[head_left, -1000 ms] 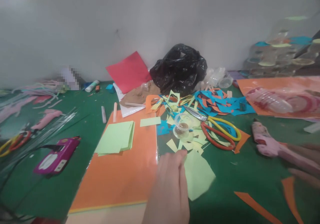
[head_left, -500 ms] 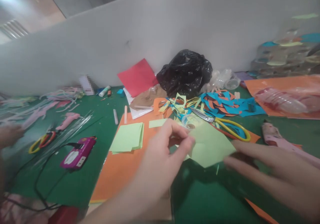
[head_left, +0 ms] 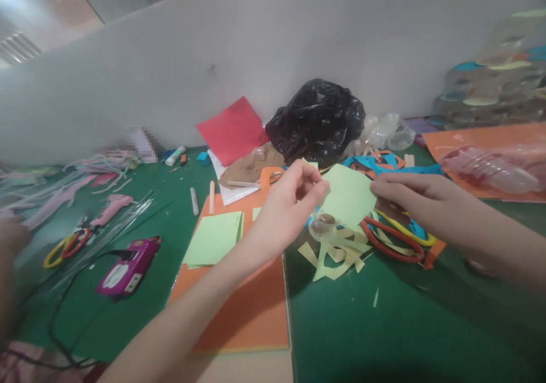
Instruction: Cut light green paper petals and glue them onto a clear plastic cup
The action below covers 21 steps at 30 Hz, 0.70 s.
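On my feed, the person's two bare forearms reach in from the near side over a green cutting mat (head_left: 362, 326), and the hands meet in the middle of the view. The left hand (head_left: 290, 198) is nearly closed, its fingertips pinching the left corner of a pale green paper (head_left: 347, 195). The right hand (head_left: 412, 195) is half open and comes in from the right, palm down, with its fingers (head_left: 384, 184) on the paper's right edge. I cannot tell whether its thumb grips the sheet. The paper is held up above the mat, tilted, between the hands.

Below the left forearm lies an orange sheet (head_left: 243, 314), with a stack of pale green paper (head_left: 212, 238) on it. Under the held paper stands a clear cup (head_left: 322, 226), just beside pale green scraps (head_left: 336, 255). Red-and-yellow-handled scissors (head_left: 394, 238) lie under the right wrist. Farther off, a black plastic bag (head_left: 318, 115) and a red sheet (head_left: 232, 131) rest against a white wall (head_left: 256, 47). On the left are a pink glue gun (head_left: 111, 209) and a magenta device (head_left: 128, 266).
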Each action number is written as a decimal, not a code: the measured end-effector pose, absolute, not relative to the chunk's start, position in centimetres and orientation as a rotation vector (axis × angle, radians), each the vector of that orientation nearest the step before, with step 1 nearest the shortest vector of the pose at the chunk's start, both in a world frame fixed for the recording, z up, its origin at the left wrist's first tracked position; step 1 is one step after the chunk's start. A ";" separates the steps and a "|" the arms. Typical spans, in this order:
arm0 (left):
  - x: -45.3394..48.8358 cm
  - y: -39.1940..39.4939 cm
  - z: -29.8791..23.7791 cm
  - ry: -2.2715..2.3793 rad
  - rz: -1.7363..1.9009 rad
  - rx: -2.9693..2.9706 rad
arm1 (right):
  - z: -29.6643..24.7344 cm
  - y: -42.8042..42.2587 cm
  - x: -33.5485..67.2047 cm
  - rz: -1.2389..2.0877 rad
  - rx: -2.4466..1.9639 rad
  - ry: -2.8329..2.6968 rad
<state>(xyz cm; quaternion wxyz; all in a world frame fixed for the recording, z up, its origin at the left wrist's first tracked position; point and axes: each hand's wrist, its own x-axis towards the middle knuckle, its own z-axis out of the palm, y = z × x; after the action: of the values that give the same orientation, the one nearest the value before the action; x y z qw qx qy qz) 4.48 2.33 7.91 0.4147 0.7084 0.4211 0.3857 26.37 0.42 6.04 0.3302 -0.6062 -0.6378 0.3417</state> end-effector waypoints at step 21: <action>3.1 2.4 4.7 1.232 0.756 1.914 | 2.9 0.3 24.9 0.766 -1.643 -1.866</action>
<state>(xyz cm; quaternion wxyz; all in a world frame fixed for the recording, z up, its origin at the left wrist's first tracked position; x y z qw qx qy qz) 3.14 2.36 4.66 0.3631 0.7435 0.4786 0.2936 24.90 0.34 2.91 0.2668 -0.6086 -0.6913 0.2839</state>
